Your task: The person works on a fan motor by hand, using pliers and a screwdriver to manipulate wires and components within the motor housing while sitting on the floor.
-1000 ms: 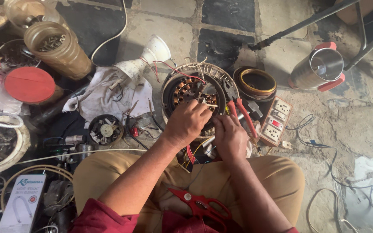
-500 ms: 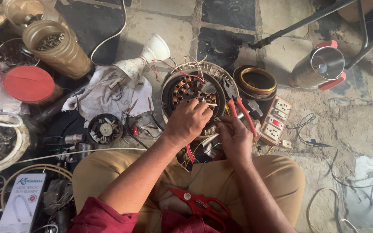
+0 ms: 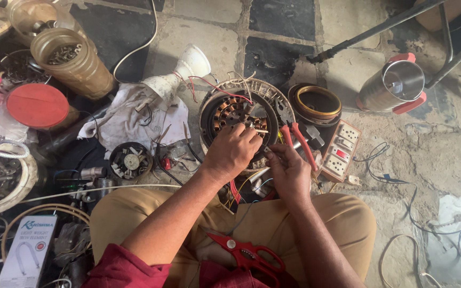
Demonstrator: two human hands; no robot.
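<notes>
Hands: left [image 3: 231, 152] fingers closed on one stator [image 3: 239, 118]; right [image 3: 289, 169] pinching wire [image 3: 260, 130].

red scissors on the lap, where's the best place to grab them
Take the red scissors by the looped handles, coming from above on the person's right. The loops point right and lie flat and uncovered on the lap, while the blades point left toward the left forearm.

Left hand [image 3: 232, 152] covers lower edge of motor stator [image 3: 237, 114]; whatever its fingertips pinch is too small to tell. Red scissors [image 3: 249, 255] partly hidden in lap. White box [image 3: 28, 257] cut off at lower left.
</notes>
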